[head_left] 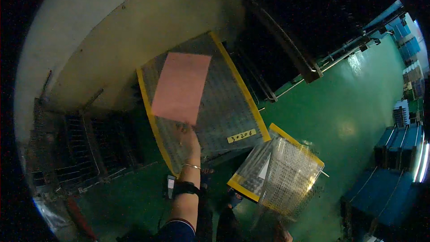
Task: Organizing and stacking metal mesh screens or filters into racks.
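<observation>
My left hand (187,138) reaches forward, its fingers curled at the lower edge of a pink sheet (181,87). That sheet lies on a large stack covered in clear, dotted plastic (226,103), with yellow strips down both sides and a handwritten yellow label (241,136). Only part of my right hand (284,233) shows at the bottom edge, dim and blurred, so its fingers are unclear. Just beyond it is a smaller yellow-edged panel (244,183), partly covered by a dotted, see-through plastic sheet (291,175). A white slip (265,168) shows on the panel.
Dark metal racks (89,148) stand at left, beside a pale curved wall (148,22). A dark frame with a rail (286,40) is at upper right. Blue-covered stacks (380,192) line the far right of the green floor (354,107). A small grey device (170,184) is near my left wrist.
</observation>
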Demonstrator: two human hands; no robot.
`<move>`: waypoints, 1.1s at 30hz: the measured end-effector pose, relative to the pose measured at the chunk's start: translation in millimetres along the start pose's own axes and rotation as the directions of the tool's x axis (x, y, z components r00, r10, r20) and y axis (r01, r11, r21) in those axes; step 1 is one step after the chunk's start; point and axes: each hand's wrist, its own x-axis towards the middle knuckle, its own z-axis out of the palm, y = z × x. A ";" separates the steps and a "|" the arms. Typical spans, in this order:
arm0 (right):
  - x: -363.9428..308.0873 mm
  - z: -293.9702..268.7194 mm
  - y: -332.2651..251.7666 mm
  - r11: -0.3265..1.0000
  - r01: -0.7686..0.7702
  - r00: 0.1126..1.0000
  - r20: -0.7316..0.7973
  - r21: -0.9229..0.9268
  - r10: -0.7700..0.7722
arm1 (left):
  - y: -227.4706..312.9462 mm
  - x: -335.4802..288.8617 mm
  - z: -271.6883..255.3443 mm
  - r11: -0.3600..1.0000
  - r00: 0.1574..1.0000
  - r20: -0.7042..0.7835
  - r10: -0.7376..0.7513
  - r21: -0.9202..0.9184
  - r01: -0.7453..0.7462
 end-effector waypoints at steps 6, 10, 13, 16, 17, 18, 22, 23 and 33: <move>-7.6 -7.8 -5.1 1.000 -0.026 1.000 -0.011 0.004 0.026 | 69.2 3.9 -40.0 0.978 0.815 0.565 0.127 -0.208 -0.008; -13.9 -6.0 -7.1 0.999 -0.033 0.999 0.017 0.016 0.033 | 49.1 26.5 -31.9 0.952 0.760 0.629 0.164 0.102 -0.289; -17.4 -4.9 -9.6 0.999 -0.031 0.999 0.036 0.018 0.030 | 29.5 36.6 -27.2 0.763 0.763 0.636 0.114 0.436 -0.477; -21.6 -3.9 -13.9 1.000 -0.010 0.999 0.053 0.009 0.010 | 27.6 45.1 -24.0 0.962 0.827 0.555 0.091 0.165 -0.216; -21.8 -4.4 -15.6 1.000 0.000 0.998 0.058 0.011 -0.001 | 30.8 44.7 -23.2 0.994 0.844 0.532 0.073 0.031 -0.105; -24.9 -2.8 -16.8 1.000 0.012 0.998 0.067 0.012 -0.013 | 34.0 44.3 -23.6 0.994 0.863 0.503 0.037 -0.108 0.020; -27.3 3.2 -27.8 0.958 0.285 0.950 0.126 0.032 -0.287 | 62.2 32.4 -33.4 0.673 0.844 0.516 -0.146 -0.573 0.467; -23.9 7.5 -36.0 0.957 0.286 0.949 0.126 0.036 -0.289 | 69.0 27.1 -37.5 0.566 0.819 0.545 -0.178 -0.624 0.539; 28.6 57.9 -83.2 0.973 -0.053 0.977 0.192 -0.224 0.097 | 112.1 -41.8 -107.6 0.366 0.689 0.683 -0.241 -0.594 0.716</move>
